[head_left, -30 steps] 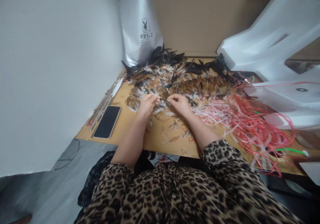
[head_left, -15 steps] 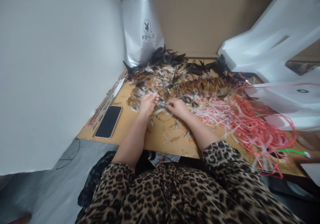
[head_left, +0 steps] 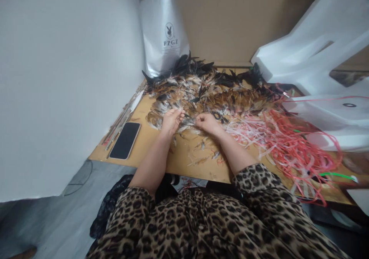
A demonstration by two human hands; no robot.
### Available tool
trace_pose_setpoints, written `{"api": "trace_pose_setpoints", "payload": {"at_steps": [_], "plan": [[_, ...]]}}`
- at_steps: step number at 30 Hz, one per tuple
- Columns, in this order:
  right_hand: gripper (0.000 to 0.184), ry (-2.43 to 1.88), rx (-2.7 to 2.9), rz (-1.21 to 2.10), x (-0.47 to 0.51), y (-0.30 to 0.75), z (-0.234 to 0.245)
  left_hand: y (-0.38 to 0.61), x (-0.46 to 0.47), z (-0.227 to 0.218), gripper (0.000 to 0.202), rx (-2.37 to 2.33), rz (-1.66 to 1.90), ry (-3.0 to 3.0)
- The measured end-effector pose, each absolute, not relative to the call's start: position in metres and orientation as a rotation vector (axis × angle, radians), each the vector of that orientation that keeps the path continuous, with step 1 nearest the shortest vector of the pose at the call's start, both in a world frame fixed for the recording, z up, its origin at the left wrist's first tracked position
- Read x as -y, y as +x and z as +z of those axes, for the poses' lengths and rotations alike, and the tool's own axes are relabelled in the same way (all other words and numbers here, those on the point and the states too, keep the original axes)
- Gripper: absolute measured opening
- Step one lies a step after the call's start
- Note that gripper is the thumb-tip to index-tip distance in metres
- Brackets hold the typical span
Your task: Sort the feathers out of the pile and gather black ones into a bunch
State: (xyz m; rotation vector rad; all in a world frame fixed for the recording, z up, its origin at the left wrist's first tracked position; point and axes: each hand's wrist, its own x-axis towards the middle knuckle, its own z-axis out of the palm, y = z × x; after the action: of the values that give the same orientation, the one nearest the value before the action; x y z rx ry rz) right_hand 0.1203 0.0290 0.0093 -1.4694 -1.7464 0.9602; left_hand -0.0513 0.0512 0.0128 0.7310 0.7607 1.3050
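Observation:
My left hand is closed in a pinch above the near edge of a spread of brown, white and black feathers. What its fingertips hold is too small to make out against the feathers. A short way to the right, my right hand is also closed, thumb against curled fingers. Anything in that pinch is hidden. Beside the right hand lie black loop handles, which look like scissors, partly covered. Small loose feathers are scattered on the table between my forearms.
A black-screened phone and thin sticks lie at left by a white panel. A silver bag stands behind. Tangled pink and white strips cover the right side, near white foam pieces.
My right hand has moved slightly right, widening the gap between the hands. My left hand has barely shifted, still pinched.

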Motion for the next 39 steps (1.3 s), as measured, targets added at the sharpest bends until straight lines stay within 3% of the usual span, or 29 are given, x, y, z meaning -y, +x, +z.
{"api": "trace_pose_setpoints", "payload": {"at_steps": [3,7,15,24,35,39], "plan": [[0.025,-1.325,1.368,1.332,-0.030,0.126,0.009,-0.050,-0.050,0.012,0.014,-0.779,1.277,0.737],[0.034,-1.118,1.083,1.494,-0.030,0.127,0.011,-0.046,-0.047,0.012,0.017,-0.817,1.216,0.779],[0.039,-1.086,0.992,1.364,-0.028,0.115,0.015,-0.039,-0.040,0.009,0.024,-0.863,1.064,0.914],[0.030,-1.232,1.127,1.081,-0.029,0.101,0.006,-0.030,-0.033,0.011,0.018,-0.868,1.078,0.896],[0.038,-0.958,1.154,1.326,-0.023,0.110,0.025,-0.034,-0.039,0.008,0.013,-0.752,1.072,0.788],[0.032,-0.948,1.256,1.297,-0.024,0.118,0.025,-0.036,-0.039,0.005,0.016,-0.700,0.970,0.797]]}}
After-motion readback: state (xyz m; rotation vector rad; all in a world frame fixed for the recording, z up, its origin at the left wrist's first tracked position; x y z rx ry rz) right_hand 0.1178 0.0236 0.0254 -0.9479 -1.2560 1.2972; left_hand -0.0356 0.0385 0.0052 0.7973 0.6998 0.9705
